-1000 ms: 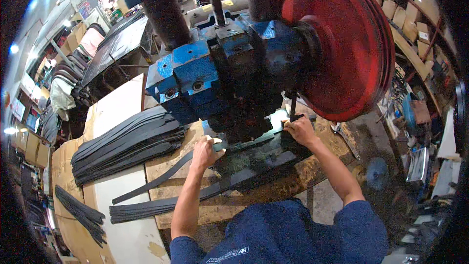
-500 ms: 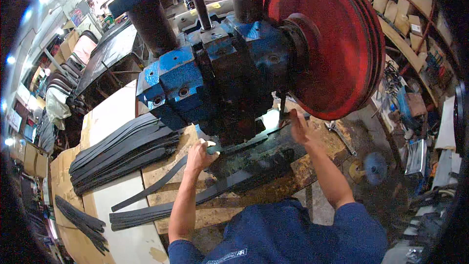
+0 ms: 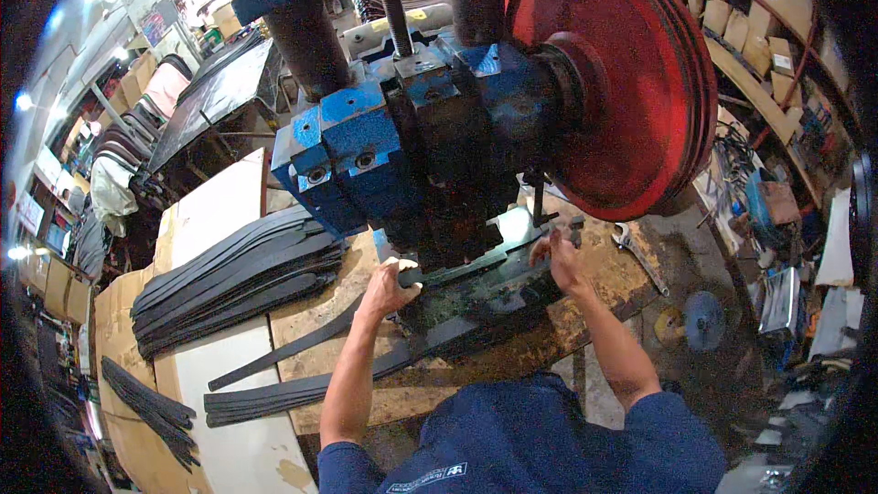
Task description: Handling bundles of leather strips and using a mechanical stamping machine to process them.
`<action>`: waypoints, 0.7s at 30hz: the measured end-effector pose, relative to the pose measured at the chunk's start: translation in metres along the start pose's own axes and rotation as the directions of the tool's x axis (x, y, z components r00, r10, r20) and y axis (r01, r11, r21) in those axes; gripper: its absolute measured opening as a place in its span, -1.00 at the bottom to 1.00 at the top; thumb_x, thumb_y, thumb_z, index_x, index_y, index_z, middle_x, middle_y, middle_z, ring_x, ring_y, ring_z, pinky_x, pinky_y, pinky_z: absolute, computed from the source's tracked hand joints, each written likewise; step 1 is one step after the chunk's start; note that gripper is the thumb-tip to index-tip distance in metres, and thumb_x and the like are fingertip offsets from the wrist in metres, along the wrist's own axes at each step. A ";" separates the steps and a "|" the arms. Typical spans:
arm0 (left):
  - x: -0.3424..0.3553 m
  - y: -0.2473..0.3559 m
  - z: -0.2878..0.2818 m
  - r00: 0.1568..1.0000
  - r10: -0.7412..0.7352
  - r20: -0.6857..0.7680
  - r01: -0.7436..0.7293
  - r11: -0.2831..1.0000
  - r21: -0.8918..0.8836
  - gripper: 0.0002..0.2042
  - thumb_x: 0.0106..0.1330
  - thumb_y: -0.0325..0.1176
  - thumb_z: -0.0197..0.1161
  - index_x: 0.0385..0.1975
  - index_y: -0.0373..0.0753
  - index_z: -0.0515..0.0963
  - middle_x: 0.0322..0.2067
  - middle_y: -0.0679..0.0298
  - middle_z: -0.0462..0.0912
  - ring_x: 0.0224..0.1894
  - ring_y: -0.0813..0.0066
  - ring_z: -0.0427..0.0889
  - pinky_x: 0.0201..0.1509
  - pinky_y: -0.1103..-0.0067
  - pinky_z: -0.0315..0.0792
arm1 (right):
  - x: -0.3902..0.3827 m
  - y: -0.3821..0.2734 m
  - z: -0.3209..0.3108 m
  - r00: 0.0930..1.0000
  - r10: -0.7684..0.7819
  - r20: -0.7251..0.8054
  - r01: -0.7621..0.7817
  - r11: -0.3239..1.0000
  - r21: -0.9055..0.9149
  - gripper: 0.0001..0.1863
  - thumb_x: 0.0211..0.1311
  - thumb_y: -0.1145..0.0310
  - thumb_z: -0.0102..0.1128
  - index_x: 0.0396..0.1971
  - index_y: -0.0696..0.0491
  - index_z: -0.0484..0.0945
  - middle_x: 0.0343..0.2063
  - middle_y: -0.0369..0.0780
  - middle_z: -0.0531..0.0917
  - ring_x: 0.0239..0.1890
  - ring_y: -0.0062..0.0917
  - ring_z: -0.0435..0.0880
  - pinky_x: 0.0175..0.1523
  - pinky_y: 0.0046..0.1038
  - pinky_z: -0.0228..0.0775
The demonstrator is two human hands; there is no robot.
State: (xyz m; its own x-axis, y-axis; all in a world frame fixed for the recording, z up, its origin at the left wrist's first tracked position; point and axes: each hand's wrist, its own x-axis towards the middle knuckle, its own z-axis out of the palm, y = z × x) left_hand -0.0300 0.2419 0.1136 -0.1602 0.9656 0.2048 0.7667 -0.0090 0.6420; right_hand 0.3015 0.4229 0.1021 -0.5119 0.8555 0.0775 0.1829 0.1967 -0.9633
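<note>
My left hand [image 3: 386, 290] is closed around the end of a dark flat strip [image 3: 302, 345], at the lower front of a blue press machine [image 3: 352, 133]. The strip trails from the hand down to the left across the bench. Near the machine's right side, below a small dark lever [image 3: 540, 206], is my right hand [image 3: 565, 263], its fingers loosely curved and apart. I see nothing held in it. A bundle of long dark strips [image 3: 274, 402] runs in front of the machine's base, under my left forearm. The machine hides its working gap.
A large red flywheel [image 3: 622, 101] stands at the machine's right. A thick stack of dark strips [image 3: 229, 279] lies at the left, with a smaller bundle [image 3: 151, 407] nearer. An adjustable wrench [image 3: 642, 261] rests on the worn wooden bench [image 3: 604, 288] at the right.
My right hand has come down and away from the lever, its fingers now curved. My left hand stays on the strip. The view has shifted slightly.
</note>
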 end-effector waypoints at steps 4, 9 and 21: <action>-0.003 -0.006 -0.008 0.994 -0.093 -0.059 0.095 0.995 0.027 -0.56 -0.10 -0.23 0.52 -0.25 -0.30 0.55 -0.33 0.00 0.59 -0.22 0.03 0.60 -0.09 0.32 0.46 | -0.011 0.015 0.006 0.987 0.161 0.001 -0.160 0.981 0.110 -0.02 0.25 -0.46 -0.59 -0.68 0.16 0.55 -0.68 -0.25 0.59 -0.57 -0.56 0.52 -0.39 -0.51 0.31; -0.026 -0.042 -0.031 0.958 -0.080 -0.276 0.046 0.991 -0.125 -0.77 0.11 -0.36 0.36 -0.29 -0.30 0.54 -0.45 0.13 0.56 -0.34 0.37 0.54 -0.23 0.54 0.41 | -0.011 0.040 0.000 0.989 0.151 0.011 -0.150 0.972 0.180 -0.05 0.25 -0.45 -0.53 -0.63 0.16 0.55 -0.64 -0.23 0.59 -0.55 -0.58 0.55 -0.38 -0.55 0.33; -0.053 -0.102 -0.005 0.561 -0.762 -0.325 0.103 0.453 -0.886 -0.54 0.42 -0.01 0.03 -0.15 -0.40 0.52 -0.25 0.13 0.59 -0.25 0.38 0.55 -0.12 0.51 0.42 | -0.034 -0.040 -0.006 0.862 -0.086 0.500 0.407 0.707 -0.579 -0.55 -0.15 0.05 0.47 -0.26 -0.02 0.66 -0.18 -0.21 0.55 -0.03 -0.27 0.45 0.09 -0.28 0.27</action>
State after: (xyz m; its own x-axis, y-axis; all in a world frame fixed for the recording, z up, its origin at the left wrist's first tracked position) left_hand -0.1028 0.1903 0.0410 -0.8757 0.4638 -0.1346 -0.2201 -0.1352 0.9661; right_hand 0.3170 0.3886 0.1400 -0.8767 0.4806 0.0207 0.4071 0.7642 -0.5002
